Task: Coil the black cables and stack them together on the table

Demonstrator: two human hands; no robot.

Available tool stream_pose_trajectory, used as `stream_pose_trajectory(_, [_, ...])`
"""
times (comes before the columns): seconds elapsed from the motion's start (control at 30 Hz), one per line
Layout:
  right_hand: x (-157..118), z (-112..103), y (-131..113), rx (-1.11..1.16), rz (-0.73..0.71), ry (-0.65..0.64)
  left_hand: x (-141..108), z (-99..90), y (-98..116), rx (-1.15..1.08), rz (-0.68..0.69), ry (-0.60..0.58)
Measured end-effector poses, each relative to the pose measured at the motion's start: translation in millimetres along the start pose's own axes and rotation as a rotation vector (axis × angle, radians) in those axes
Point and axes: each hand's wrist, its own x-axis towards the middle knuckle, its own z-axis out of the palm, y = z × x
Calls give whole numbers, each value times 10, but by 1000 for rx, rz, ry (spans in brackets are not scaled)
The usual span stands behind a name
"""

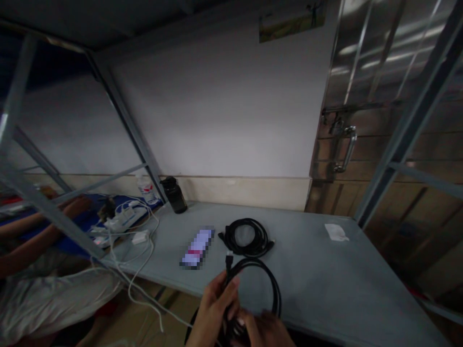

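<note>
My left hand [216, 306] is closed around a looped black cable [277, 289], and a plug [229, 261] sticks up above its fingers. Close beside it at the bottom edge, my right hand [264, 330] has its fingers bent against the lower strands of the same cable; it is partly cut off by the frame. A second black cable [260, 236], wound in a coil, lies flat on the grey board just beyond my hands. Left of the coil rests a phone [198, 246] with a lit, pixelated screen.
A dark bottle [174, 195] stands at the board's back left, near a power strip [128, 214] and white cords. White paper [336, 232] lies on the grey board [311, 270] at right. Metal posts frame both sides. Another person's arms and legs show at left.
</note>
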Motion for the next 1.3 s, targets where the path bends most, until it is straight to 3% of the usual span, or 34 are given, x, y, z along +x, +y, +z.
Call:
stream_pose_trajectory(0.1, [340, -218, 367, -157, -61, -65, 497, -36, 183, 374, 279, 53])
stream_pose_trajectory(0.17, [675, -349, 682, -225, -91, -108, 910, -83, 203, 642, 457, 197])
stream_pose_trajectory(0.3, [1213, -349, 1297, -249, -158, -134, 1618, -153, 40, 764, 542, 346])
stream_pose_trajectory(0.4, [1308, -199, 1588, -197, -148, -120, 1875, -170, -156, 790, 566, 375])
stream_pose_trajectory(0.5, [1254, -105, 1714, -81, -116, -74, 1949, -198, -341, 791, 569, 379])
stream_pose_trajectory(0.63, [1238, -154, 1776, 101, 3, 38, 1980, -267, -504, 798, 568, 392])
stream_pose_trajectory(0.77, [1295, -195, 1866, 167, 219, 227, 2012, -318, -559, 814, 580, 409])
stream_pose_trajectory(0.9, [1289, -95, 1966, 246, 348, 349, 2008, -314, -562, 861, 568, 400])
stream_pose_trajectory(1.1, [1220, 44, 2068, 328, 456, 319, 1986, -309, -557, 890, 604, 366])
stream_pose_trajectory(1.3, [1167, 84, 2082, 328, 365, 178, 2052, -284, -573, 836, 619, 343])
